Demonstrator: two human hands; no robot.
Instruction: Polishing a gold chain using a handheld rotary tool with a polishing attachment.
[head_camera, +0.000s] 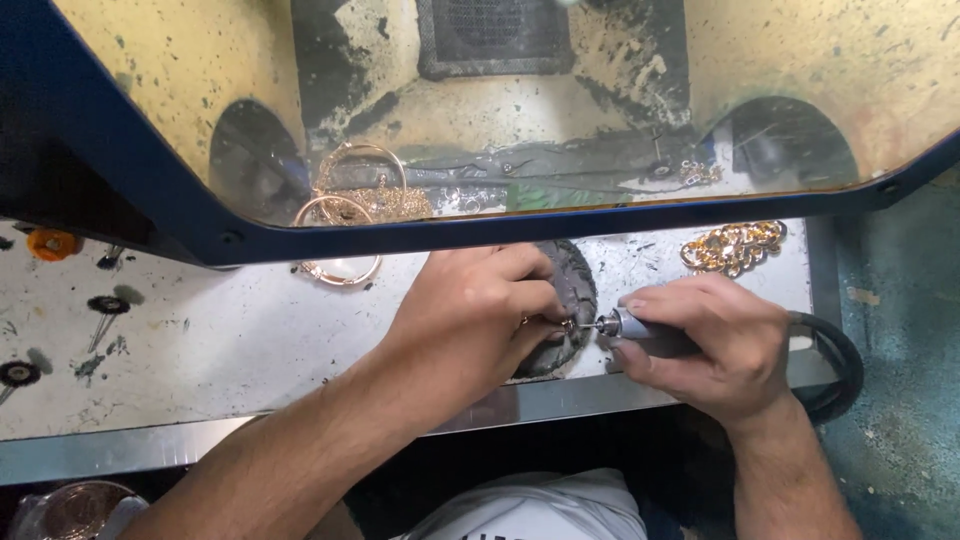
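Note:
My left hand (478, 312) pinches a small gold jewellery piece (560, 323) over a dark round pad (577, 285) on the white bench. My right hand (715, 345) grips a grey rotary handpiece (628, 325) like a pen. Its thin bit points left and meets the small gold piece at my left fingertips. A black hose (835, 355) runs from the handpiece off to the right and loops back under my wrist.
A blue-framed clear shield (500, 225) stands behind my hands. Gold bangles (340, 265) lie at its left, partly under it, and a gold chain (733, 246) lies at the right. Small polishing wheels on shafts (105, 305) rest on the far left of the bench (250, 340).

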